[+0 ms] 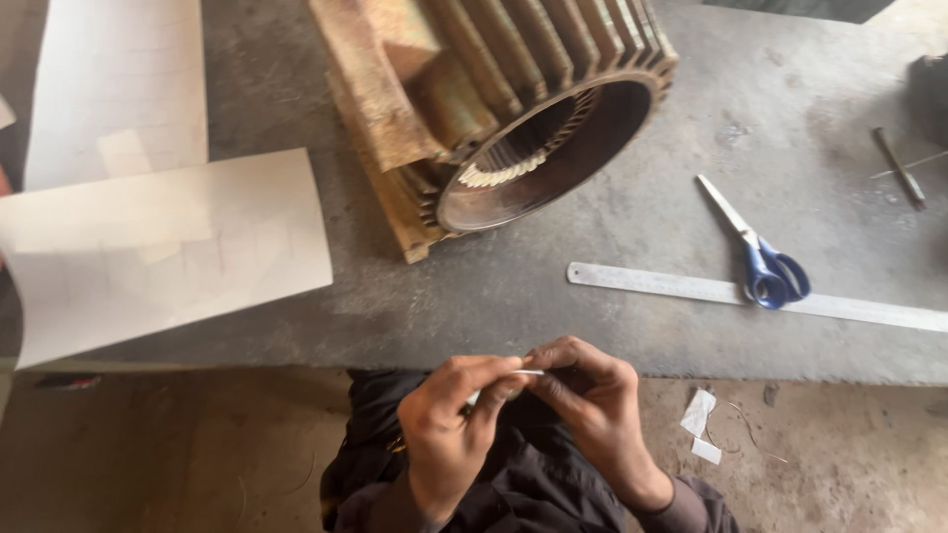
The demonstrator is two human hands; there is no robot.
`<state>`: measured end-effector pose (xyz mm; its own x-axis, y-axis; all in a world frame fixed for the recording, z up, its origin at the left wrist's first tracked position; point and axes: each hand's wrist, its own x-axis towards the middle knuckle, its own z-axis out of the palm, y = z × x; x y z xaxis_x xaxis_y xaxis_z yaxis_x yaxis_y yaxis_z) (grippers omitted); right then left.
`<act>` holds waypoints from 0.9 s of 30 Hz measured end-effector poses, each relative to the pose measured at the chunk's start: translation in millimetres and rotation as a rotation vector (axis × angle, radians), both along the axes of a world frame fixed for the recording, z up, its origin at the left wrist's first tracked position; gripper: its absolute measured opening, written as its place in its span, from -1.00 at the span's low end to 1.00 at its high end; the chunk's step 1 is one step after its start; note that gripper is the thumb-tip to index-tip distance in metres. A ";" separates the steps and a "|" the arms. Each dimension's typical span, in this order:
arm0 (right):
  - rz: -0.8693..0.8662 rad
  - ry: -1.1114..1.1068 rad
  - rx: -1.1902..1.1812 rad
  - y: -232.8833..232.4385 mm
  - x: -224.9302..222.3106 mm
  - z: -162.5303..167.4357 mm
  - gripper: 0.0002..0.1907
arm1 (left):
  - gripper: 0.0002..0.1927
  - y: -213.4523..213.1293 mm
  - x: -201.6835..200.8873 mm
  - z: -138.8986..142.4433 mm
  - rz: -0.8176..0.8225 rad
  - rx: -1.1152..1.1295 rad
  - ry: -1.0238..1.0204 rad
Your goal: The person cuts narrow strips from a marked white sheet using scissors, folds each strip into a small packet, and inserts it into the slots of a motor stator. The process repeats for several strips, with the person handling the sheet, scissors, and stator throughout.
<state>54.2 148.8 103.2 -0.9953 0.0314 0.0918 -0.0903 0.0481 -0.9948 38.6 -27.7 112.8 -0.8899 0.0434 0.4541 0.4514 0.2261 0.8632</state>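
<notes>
Grey bench (632,326) carries a stator (504,109) at twelve o'clock, with scissors (760,252) and ruler (750,294) at three. Below, left hand (449,429) and right hand (592,405) pinch a paper strip (523,374) together, apparently creasing it.

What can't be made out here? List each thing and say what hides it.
Head view only:
- Small white piece pinched between left hand and right hand: fingers cover most of it, so its shape is unclear.
- Finned motor housing: top cut off by the frame edge; its bore is in shadow.
- Dark object at the right edge: cropped and blurred.
- White sheets: left ends run out of frame.
</notes>
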 end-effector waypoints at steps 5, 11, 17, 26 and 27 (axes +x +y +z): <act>-0.041 0.172 0.124 0.1 -2.3 1.5 -0.86 | -0.78 -4.3 -3.2 4.3 -0.159 0.199 -0.406; -0.052 0.175 0.225 2.1 -4.7 16.2 -0.85 | -0.81 -4.1 -6.7 6.5 -0.168 0.161 -0.446; -0.022 0.033 0.084 3.1 -2.1 20.1 -0.78 | -0.83 0.0 -7.6 3.0 -0.113 0.102 -0.359; -0.150 0.071 0.267 -7.3 3.4 15.2 -0.85 | -0.87 2.3 -2.1 -1.0 -0.118 0.105 -0.250; -0.165 0.075 0.306 -8.1 3.9 15.7 -0.86 | -0.87 1.9 -2.0 -0.9 -0.126 0.113 -0.228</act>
<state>58.1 140.6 118.9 -0.9692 0.1512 0.1944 -0.1286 0.3627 -0.9230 36.6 -25.7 111.9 -0.9605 0.1204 0.2509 0.2610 0.0774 0.9622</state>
